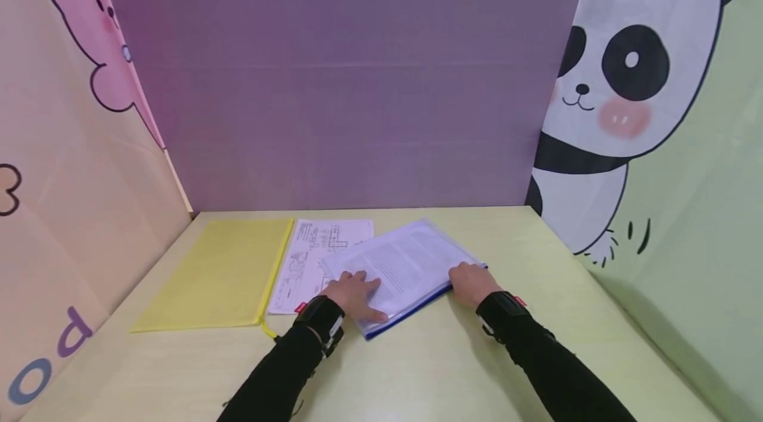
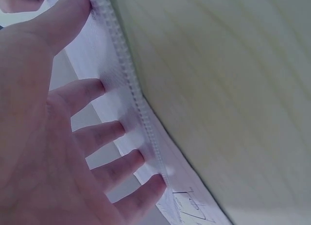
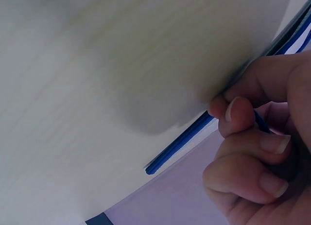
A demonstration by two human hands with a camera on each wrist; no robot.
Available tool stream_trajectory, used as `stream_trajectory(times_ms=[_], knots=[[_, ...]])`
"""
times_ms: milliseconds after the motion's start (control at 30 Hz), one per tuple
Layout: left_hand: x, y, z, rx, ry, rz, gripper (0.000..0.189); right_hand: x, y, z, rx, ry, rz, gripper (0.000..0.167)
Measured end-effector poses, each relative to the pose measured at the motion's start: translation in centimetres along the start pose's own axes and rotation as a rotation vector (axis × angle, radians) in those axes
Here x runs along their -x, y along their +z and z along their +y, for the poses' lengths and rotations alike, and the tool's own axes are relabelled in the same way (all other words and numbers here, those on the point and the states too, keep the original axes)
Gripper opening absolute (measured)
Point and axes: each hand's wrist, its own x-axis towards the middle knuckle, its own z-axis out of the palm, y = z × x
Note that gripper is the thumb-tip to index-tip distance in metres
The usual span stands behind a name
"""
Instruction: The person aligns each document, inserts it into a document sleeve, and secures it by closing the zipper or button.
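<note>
A clear document pouch (image 1: 411, 256) with a blue edge lies aslant on the table, a printed sheet showing through its top. My left hand (image 1: 353, 296) rests on its left part with the fingers spread. In the left wrist view, those fingertips (image 2: 135, 159) touch the pouch beside a white ribbed strip (image 2: 127, 72) along its border. At the near right edge, my right hand (image 1: 471, 283) pinches the pouch. The right wrist view shows thumb and forefinger meeting at the blue edge (image 3: 182, 143), the other fingers (image 3: 238, 179) curled.
Left of the pouch lies a sheet with printed diagrams (image 1: 298, 269), partly covered by it. Farther left is a yellow folder (image 1: 220, 273) with a yellow pull (image 1: 268, 330) at its near corner. A purple panel (image 1: 357, 77) stands behind the table (image 1: 512, 362), with printed cloths at both sides.
</note>
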Motion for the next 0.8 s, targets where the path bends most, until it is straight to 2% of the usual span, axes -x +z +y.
stream_trajectory(times_ms=[267,500,800], knots=[[-0.5,0.2,-0.1,0.007,-0.009,-0.007,0.083,0.1,-0.1,-0.1,-0.003,-0.011,0.015,0.011],[-0.4,-0.2,0.0,-0.002,-0.002,0.012,0.083,0.2,-0.4,-0.4,0.013,-0.027,0.048,0.01],[-0.3,0.4,-0.2,0.009,0.004,0.016,0.084,0.6,-0.4,-1.0,0.013,-0.035,0.056,0.011]])
